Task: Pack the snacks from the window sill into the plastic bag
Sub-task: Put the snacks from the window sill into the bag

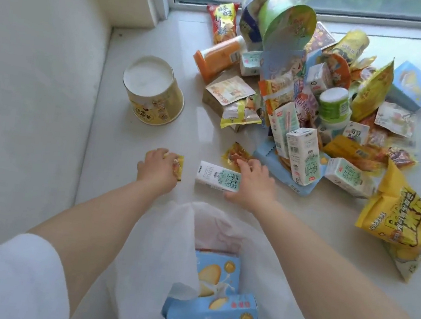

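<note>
We see the left hand (157, 167) curled around a small yellow snack packet (178, 167), the packet's end poking out past the fingers on the right side, low over the window sill (138, 135). The right hand (252, 183) lies over the end of a white milk carton (218, 176) that rests flat on the sill; its thumb comes round the near edge of the carton while the fingertips reach onto a crinkled yellow wrapper (235, 154) just beyond. We cannot tell whether those fingers pinch the wrapper or only touch it.

The plastic bag (169, 233) sits open at the near edge, between the two forearms, and already holds two light blue biscuit boxes (215, 314). Most of the snacks are still heaped on the sill to the right, toward the window: upright milk cartons (303, 156), a green-lidded tub (289, 24), an orange bottle (220, 55) lying on its side, and a large yellow chip bag (399, 220) at the near right. A yellow cup (154, 92) stands apart on the left, bottom up
</note>
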